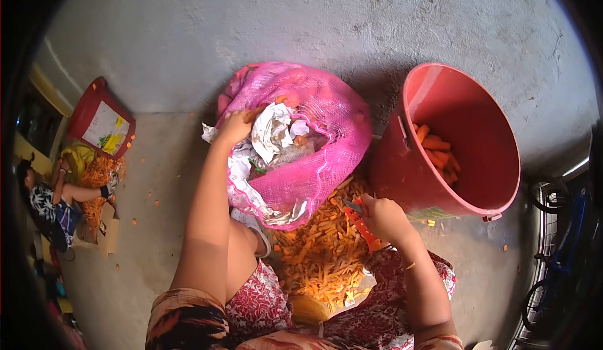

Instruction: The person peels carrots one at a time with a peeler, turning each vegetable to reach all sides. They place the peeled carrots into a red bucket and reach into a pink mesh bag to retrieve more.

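Observation:
A pink mesh sack (339, 108) stands before me with its mouth open. Crumpled white paper (270, 133) and some clear plastic fill the opening. My left hand (236, 127) reaches into the sack's left side, fingers curled by an orange-brown thing; the paper partly hides what they grip. My right hand (386, 219) is closed on a small tool (359, 223), red-orange with pale spots and a grey part at its upper end. It hovers over a heap of orange carrot peelings (320, 249) on the floor between my legs.
On the right a tall red bucket (389, 168) leans towards me with several carrots (436, 152) inside. Behind runs a grey wall (314, 17). At far left another person (53, 193) sits by more peelings (97, 177) and a red tub (81, 114). A bicycle (559, 249) stands far right.

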A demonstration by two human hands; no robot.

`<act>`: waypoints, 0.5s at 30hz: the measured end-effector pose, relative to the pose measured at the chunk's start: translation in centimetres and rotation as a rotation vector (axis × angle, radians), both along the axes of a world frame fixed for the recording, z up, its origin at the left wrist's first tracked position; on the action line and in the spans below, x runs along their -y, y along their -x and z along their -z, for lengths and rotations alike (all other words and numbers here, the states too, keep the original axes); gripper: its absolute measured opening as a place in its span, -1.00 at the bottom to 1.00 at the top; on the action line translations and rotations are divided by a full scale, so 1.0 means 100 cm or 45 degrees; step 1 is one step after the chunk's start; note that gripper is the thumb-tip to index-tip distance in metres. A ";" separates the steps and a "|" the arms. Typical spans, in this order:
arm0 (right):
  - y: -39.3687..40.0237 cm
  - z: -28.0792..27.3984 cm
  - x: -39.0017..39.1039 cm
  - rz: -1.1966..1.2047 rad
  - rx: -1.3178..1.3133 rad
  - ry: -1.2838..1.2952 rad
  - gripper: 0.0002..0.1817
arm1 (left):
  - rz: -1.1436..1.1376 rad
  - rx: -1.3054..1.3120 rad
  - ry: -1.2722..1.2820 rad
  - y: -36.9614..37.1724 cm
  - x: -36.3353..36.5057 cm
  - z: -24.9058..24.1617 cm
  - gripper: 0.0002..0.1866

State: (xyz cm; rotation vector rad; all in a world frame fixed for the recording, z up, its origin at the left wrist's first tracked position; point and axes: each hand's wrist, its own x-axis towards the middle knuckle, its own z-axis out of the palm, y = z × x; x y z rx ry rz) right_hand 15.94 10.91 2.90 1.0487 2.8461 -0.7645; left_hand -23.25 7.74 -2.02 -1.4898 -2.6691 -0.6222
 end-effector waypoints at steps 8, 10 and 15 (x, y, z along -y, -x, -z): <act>0.014 0.007 0.004 -0.050 -0.029 -0.051 -0.88 | 0.176 -0.094 0.008 0.006 -0.006 0.009 -0.66; 0.016 0.011 0.004 -0.052 -0.032 -0.066 -0.88 | 0.275 -0.312 0.026 -0.002 -0.004 0.000 -0.69; 0.018 0.014 0.000 -0.038 -0.046 -0.052 -0.87 | 0.123 0.282 -0.126 -0.026 0.017 -0.035 -0.59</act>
